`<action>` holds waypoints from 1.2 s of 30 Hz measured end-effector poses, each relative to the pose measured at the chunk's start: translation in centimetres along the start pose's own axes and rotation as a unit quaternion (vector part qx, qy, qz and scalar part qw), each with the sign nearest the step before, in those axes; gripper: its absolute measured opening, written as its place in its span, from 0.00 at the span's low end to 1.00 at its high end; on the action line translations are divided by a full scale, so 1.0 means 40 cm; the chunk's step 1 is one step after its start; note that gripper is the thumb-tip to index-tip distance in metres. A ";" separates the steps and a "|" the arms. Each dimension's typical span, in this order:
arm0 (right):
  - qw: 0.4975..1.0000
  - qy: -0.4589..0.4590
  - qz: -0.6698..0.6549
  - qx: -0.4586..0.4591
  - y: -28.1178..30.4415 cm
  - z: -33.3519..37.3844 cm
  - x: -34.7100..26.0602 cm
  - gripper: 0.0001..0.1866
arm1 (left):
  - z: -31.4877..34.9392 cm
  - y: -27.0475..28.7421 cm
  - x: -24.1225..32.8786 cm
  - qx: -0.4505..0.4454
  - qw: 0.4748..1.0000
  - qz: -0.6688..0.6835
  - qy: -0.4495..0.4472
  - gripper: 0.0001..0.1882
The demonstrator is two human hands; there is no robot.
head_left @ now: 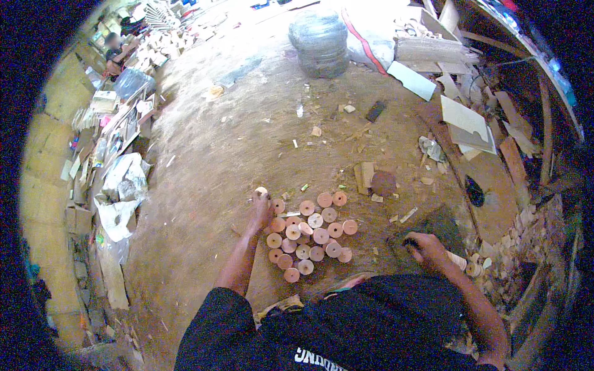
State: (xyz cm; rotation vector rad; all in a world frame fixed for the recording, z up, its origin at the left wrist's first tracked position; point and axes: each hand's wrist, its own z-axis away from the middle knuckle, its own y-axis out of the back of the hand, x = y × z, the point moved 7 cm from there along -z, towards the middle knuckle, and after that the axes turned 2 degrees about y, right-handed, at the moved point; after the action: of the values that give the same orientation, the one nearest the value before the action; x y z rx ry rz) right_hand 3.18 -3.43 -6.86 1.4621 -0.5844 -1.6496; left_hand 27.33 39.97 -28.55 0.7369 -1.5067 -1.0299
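Many round wooden discs (320, 235), most with a small hole in the middle, stand close together on the dirt floor in front of me. At the cluster's upper left edge, my left hand (263, 209) is closed on a pale wooden disc (262, 191), gripped at its fingertips. Off to the right of the cluster, my right hand (426, 248) is closed, its fingers curled in over a dark patch (442, 224) on the ground. Whatever those fingers hold is too small and dark to make out. A stack of pale discs (456, 260) lies beside my right wrist.
A wrapped bale (318, 43) and a white sack (369, 40) stand far ahead. Boards (467, 127) and wood scraps line the right. Plastic bags (124, 185) and boards run along the left wall. Another person (116, 54) sits far left. Brown blocks (382, 183) lie beyond the discs.
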 end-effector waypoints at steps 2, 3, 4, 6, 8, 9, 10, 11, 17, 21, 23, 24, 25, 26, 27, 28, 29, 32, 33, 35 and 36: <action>1.000 -0.002 -0.024 -0.005 -0.003 0.005 0.004 0.07 | 0.004 0.024 0.019 0.014 1.000 0.020 0.009 0.21; 0.999 -0.011 -0.028 -0.011 -0.005 0.008 0.007 0.07 | 0.011 0.042 0.028 0.014 0.999 0.040 0.017 0.20; 1.000 0.001 -0.030 -0.007 -0.005 0.009 0.002 0.07 | 0.019 0.055 0.032 -0.006 0.997 0.058 0.047 0.19; 1.000 0.016 -0.021 -0.007 -0.006 0.012 -0.006 0.07 | 0.040 0.089 0.067 -0.040 0.999 -0.026 0.027 0.18; 0.999 0.018 -0.040 -0.006 -0.005 0.013 -0.011 0.07 | 0.056 0.128 0.094 -0.044 0.997 -0.048 0.032 0.17; 0.999 0.030 -0.044 0.001 -0.003 0.013 -0.017 0.07 | 0.055 0.148 0.106 -0.022 0.999 -0.026 0.031 0.17; 0.999 0.019 -0.044 -0.009 -0.006 0.012 -0.013 0.07 | 0.049 0.164 0.113 0.000 1.000 -0.002 0.030 0.16; 0.999 0.018 -0.040 -0.012 -0.007 0.012 -0.012 0.07 | 0.036 0.174 0.119 0.020 1.000 -0.004 0.015 0.16; 0.999 0.019 -0.032 -0.003 -0.010 0.008 0.003 0.07 | -0.087 0.088 0.031 -0.016 0.997 -0.081 0.005 0.16; 0.999 -0.013 -0.030 -0.019 -0.013 0.012 0.021 0.12 | -0.112 0.033 -0.008 -0.014 0.990 -0.136 -0.040 0.19; 0.999 0.008 -0.037 0.001 -0.004 0.017 0.012 0.08 | -0.106 0.028 -0.023 -0.050 0.994 -0.096 -0.002 0.21; 0.999 0.027 -0.036 0.011 0.000 0.020 0.004 0.07 | -0.100 0.037 -0.019 -0.059 0.995 -0.079 0.009 0.21; 0.999 0.008 -0.035 0.001 -0.004 0.022 0.010 0.07 | -0.093 0.048 -0.010 -0.068 0.996 -0.062 0.021 0.21; 0.999 0.002 -0.034 -0.006 -0.007 0.024 0.011 0.07 | -0.081 0.065 0.003 -0.068 0.996 -0.040 0.030 0.22; 0.999 0.014 -0.032 0.000 -0.007 0.024 0.008 0.07 | -0.069 0.086 0.019 -0.066 0.997 -0.019 0.040 0.22; 1.000 0.001 -0.029 -0.012 -0.013 0.023 0.015 0.07 | -0.056 0.104 0.039 -0.063 0.997 0.004 0.049 0.22; 1.000 0.003 -0.027 -0.011 -0.016 0.021 0.017 0.07 | -0.044 0.113 0.078 -0.080 0.997 -0.013 0.003 0.22; 0.999 0.005 -0.026 -0.032 -0.030 0.014 0.030 0.10 | -0.006 0.113 0.175 -0.105 0.989 -0.056 -0.093 0.23; 0.999 0.002 -0.020 -0.039 -0.035 0.014 0.036 0.11 | 0.004 0.104 0.194 -0.097 0.989 -0.064 -0.097 0.24; 0.999 0.008 -0.020 -0.038 -0.038 0.014 0.042 0.11 | 0.013 0.078 0.199 -0.088 0.992 -0.042 -0.078 0.23; 0.999 0.006 -0.018 -0.037 -0.038 0.014 0.047 0.11 | 0.010 0.065 0.193 -0.074 0.994 -0.038 -0.073 0.22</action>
State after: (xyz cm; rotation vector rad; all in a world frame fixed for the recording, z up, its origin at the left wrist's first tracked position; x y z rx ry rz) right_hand 2.27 -4.24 -9.01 1.4354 -0.4888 -1.6720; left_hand 25.70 34.38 -22.86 0.6296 -1.5169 -1.2603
